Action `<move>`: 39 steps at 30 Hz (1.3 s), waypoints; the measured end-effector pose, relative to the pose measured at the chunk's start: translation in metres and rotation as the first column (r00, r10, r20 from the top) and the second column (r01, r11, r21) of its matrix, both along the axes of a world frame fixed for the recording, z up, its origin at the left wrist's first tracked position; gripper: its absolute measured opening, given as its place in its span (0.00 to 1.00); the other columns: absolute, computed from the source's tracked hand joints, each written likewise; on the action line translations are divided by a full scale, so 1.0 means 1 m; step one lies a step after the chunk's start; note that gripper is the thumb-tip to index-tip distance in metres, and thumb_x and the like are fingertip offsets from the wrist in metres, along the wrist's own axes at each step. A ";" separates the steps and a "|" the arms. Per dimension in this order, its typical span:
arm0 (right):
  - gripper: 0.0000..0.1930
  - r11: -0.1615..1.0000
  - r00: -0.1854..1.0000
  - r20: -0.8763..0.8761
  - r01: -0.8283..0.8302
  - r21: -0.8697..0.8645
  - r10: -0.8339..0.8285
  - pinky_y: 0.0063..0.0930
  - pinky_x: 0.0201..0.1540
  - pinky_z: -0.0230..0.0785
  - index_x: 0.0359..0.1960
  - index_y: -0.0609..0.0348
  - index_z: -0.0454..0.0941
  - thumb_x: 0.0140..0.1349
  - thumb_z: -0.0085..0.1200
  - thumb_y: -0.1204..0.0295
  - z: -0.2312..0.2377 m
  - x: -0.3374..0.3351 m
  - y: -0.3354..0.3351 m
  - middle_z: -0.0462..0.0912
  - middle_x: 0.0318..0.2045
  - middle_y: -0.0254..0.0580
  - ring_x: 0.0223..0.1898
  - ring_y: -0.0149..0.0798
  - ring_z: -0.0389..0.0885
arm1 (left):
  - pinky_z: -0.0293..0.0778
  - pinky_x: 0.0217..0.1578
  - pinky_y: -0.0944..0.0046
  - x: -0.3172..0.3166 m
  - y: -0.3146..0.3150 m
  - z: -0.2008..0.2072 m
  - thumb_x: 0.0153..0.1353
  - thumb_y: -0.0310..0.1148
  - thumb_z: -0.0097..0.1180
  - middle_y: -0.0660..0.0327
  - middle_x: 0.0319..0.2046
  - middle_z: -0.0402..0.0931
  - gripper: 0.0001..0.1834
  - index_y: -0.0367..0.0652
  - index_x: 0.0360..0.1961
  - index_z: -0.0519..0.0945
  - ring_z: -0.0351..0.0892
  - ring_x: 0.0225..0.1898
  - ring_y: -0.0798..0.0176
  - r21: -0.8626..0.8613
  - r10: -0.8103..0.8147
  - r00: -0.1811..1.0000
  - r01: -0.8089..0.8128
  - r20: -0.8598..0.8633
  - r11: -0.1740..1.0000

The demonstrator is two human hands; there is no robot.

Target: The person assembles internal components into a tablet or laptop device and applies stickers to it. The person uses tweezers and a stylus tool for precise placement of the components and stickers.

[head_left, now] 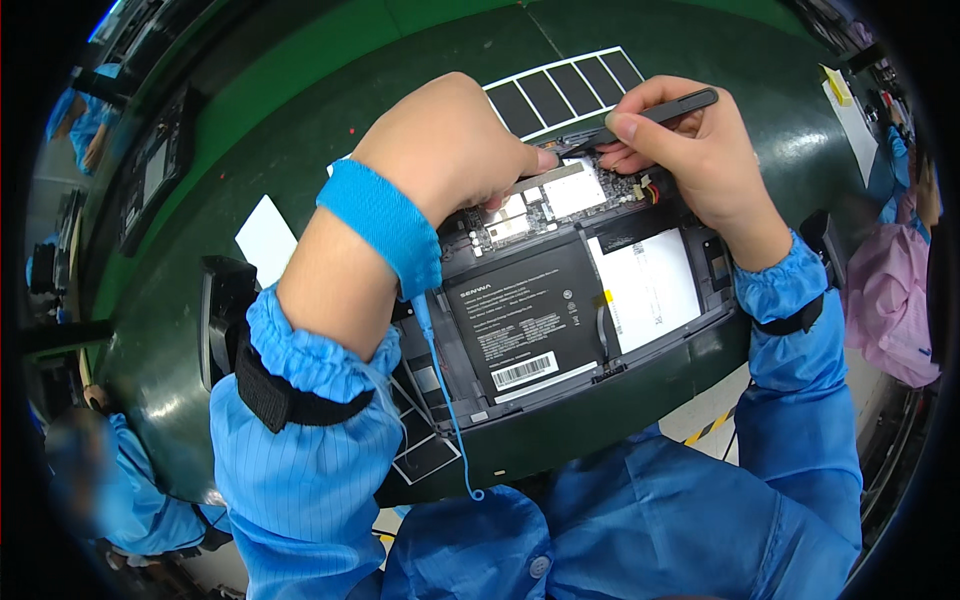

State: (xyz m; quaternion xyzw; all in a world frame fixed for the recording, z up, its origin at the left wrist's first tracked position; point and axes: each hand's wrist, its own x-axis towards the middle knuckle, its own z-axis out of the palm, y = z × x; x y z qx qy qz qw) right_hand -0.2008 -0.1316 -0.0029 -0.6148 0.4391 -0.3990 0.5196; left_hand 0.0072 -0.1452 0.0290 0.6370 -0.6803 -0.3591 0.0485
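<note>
Two bare hands work over an opened laptop base (470,398), which lies on the green desk (720,55) in front of the person. The right hand (705,155) holds a slim black tool (665,110) between thumb and fingers, its tip slanting down to the far edge of the circuit board (535,208). The left hand (455,140) is bent over the board's left part, thumb near that tip; whether its fingers grip anything, I cannot tell. A blue wrist strap (375,220) circles the left wrist, with a cord (447,385) hanging down. Nearer the person, inside the base, a black battery (525,320) sits beside a white panel (655,285). Beyond the base lies a sheet of black rectangles (545,100).
</note>
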 end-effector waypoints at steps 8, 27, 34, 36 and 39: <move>0.07 0.998 0.998 0.010 0.056 -0.004 -0.056 0.21 0.33 0.79 0.32 0.70 0.78 0.61 0.59 0.75 0.013 0.014 0.009 0.83 0.27 0.45 0.29 0.33 0.85 | 0.59 0.14 0.69 0.009 0.002 0.011 0.52 0.43 0.68 0.63 0.10 0.74 0.21 0.38 0.12 0.80 0.67 0.11 0.71 0.119 -0.036 0.999 0.036 -0.002 0.992; 0.09 0.986 0.973 0.172 0.142 0.085 -0.155 0.19 0.32 0.78 0.35 0.63 0.76 0.64 0.56 0.68 0.011 -0.008 0.005 0.83 0.30 0.49 0.32 0.35 0.85 | 0.72 0.49 0.56 0.103 0.144 0.017 0.59 0.48 0.59 0.46 0.46 0.75 0.25 0.33 0.45 0.79 0.75 0.48 0.47 -0.481 0.030 0.996 0.017 0.089 0.876; 0.11 0.994 0.993 0.117 -0.007 0.106 -0.006 0.21 0.31 0.76 0.38 0.61 0.78 0.63 0.57 0.65 0.048 0.043 0.038 0.85 0.32 0.44 0.33 0.35 0.85 | 0.55 0.66 0.49 0.155 0.180 -0.053 0.58 0.46 0.61 0.46 0.66 0.60 0.37 0.37 0.64 0.65 0.55 0.69 0.43 -0.575 0.108 0.991 -0.040 0.085 0.817; 0.12 0.976 0.981 0.029 -0.186 -0.115 0.190 0.23 0.30 0.74 0.37 0.63 0.81 0.62 0.58 0.65 0.036 0.085 0.044 0.85 0.31 0.42 0.33 0.35 0.85 | 0.56 0.65 0.50 0.156 0.176 -0.055 0.58 0.45 0.61 0.46 0.66 0.60 0.36 0.37 0.63 0.67 0.56 0.68 0.43 -0.592 0.114 0.990 -0.041 0.086 0.805; 0.13 0.942 0.950 -0.222 -0.264 -0.206 0.218 0.28 0.34 0.75 0.32 0.66 0.84 0.57 0.59 0.65 0.037 0.162 0.057 0.85 0.27 0.46 0.31 0.38 0.85 | 0.58 0.64 0.51 0.155 0.180 -0.060 0.57 0.45 0.61 0.45 0.65 0.61 0.34 0.37 0.61 0.70 0.58 0.67 0.43 -0.639 0.145 0.982 -0.037 0.118 0.768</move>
